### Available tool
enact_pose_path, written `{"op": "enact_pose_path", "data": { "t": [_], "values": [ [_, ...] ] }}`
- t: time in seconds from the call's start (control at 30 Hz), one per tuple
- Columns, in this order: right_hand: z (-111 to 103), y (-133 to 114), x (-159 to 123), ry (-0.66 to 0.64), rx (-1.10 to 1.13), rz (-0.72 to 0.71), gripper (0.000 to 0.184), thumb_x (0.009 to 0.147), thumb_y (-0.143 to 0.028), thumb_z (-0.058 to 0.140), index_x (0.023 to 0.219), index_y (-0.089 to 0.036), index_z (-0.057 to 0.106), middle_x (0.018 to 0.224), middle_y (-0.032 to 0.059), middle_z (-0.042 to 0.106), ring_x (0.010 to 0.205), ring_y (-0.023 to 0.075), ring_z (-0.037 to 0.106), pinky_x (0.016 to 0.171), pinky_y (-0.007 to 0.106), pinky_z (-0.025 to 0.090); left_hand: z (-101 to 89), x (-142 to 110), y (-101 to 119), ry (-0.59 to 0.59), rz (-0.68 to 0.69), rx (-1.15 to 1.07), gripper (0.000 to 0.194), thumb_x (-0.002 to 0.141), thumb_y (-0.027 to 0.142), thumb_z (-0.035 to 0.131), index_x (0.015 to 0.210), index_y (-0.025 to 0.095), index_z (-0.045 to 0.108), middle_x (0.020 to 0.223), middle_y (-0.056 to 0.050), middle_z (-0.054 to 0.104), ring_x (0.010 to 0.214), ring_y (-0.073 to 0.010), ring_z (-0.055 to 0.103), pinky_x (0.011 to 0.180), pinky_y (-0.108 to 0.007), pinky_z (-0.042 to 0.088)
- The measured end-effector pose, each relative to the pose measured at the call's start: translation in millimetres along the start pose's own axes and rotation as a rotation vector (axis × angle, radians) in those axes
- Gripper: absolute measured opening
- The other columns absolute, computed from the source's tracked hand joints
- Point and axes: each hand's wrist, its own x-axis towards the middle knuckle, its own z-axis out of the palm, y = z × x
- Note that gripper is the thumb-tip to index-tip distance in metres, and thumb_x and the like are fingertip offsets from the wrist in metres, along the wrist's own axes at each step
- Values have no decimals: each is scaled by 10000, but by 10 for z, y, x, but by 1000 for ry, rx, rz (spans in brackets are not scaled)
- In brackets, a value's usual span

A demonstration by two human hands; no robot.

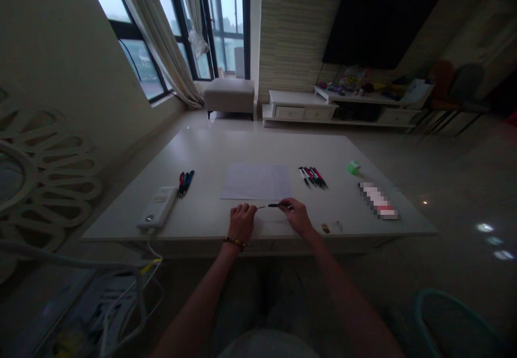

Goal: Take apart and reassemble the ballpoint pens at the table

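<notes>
Close over the table's near side, my left hand [241,221] is closed on a thin dark stick that looks like a pen refill [262,207], its tip pointing right. Facing it, my right hand [298,217] pinches a black pen barrel [274,205]. A small gap separates the two pieces. Just beyond my hands lies a white sheet of paper [248,181] with lines of print on its right part. Several pens [315,177] lie side by side to the right of the paper. Another bunch of pens [186,183] is at the left.
A white power strip [161,207] with a cable sits at the left of the white table [266,148]. At the right are a small green object [353,167], a blurred-out item [378,201] and a small brown piece [325,228]. A grey ottoman [229,95] stands beyond.
</notes>
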Motion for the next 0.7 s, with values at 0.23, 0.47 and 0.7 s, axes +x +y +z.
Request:
{"op": "enact_pose_path", "data": {
  "t": [0.23, 0.47, 0.7],
  "values": [
    [79, -34, 12, -16, 21, -28, 108, 769, -253, 573, 810, -184, 644, 807, 35, 655, 740, 155, 586, 672, 273, 447, 0, -4, -4, -1, 11, 7, 180, 882, 244, 378, 893, 242, 558, 844, -43, 561, 832, -192, 476, 734, -330, 296],
    [189, -63, 43, -95, 12, -53, 93, 752, -245, 601, 794, -186, 659, 780, 34, 658, 707, 147, 582, 662, 264, 439, 82, 3, -37, 8, 65, -83, 175, 882, 302, 418, 953, 246, 567, 856, -28, 612, 848, -179, 504, 753, -327, 303],
    [343, -150, 19, -105, 58, -27, 117, 753, -272, 602, 767, -175, 665, 755, 38, 660, 704, 146, 585, 667, 248, 426, 142, -24, -82, 59, 87, -175, 188, 866, 302, 455, 1000, 218, 557, 885, -35, 642, 834, -180, 518, 748, -322, 324]
  ]
}}
